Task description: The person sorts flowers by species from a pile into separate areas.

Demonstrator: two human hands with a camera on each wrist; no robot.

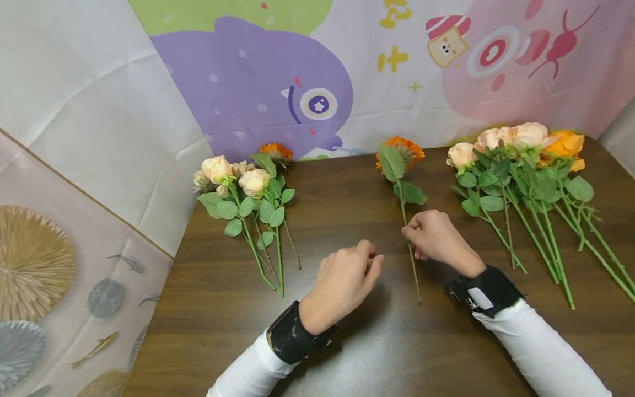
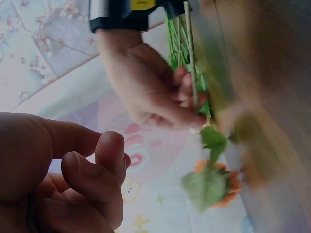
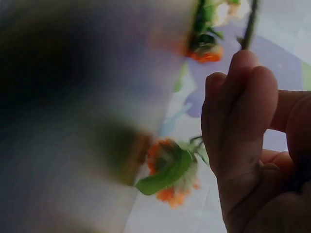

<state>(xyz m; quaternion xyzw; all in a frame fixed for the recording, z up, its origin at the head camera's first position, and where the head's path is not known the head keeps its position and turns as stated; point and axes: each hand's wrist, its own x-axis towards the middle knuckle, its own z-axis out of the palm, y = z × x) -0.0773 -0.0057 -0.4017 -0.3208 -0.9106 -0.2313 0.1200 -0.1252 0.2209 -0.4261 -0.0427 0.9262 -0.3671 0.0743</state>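
Observation:
In the head view a single orange flower [image 1: 408, 151] with green leaves and a long thin stem points away from me. My right hand [image 1: 439, 237] pinches that stem around its middle. The right wrist view shows the stem [image 3: 250, 24] running up from the fingertips of the right hand [image 3: 248, 136]. To its left, above the table, is my left hand [image 1: 342, 281], its fingers loosely bent and holding nothing. The left wrist view shows the left hand [image 2: 82, 179] with no stem between thumb and fingers, apart from the orange flower [image 2: 211, 184].
A group of pale roses [image 1: 216, 169] and an orange flower [image 1: 275, 153] lies at the left of the brown table [image 1: 377, 353]. At the right lies a larger group of peach roses [image 1: 529, 135] and orange roses [image 1: 565, 144]. A printed cloth [image 1: 268, 77] hangs behind the table.

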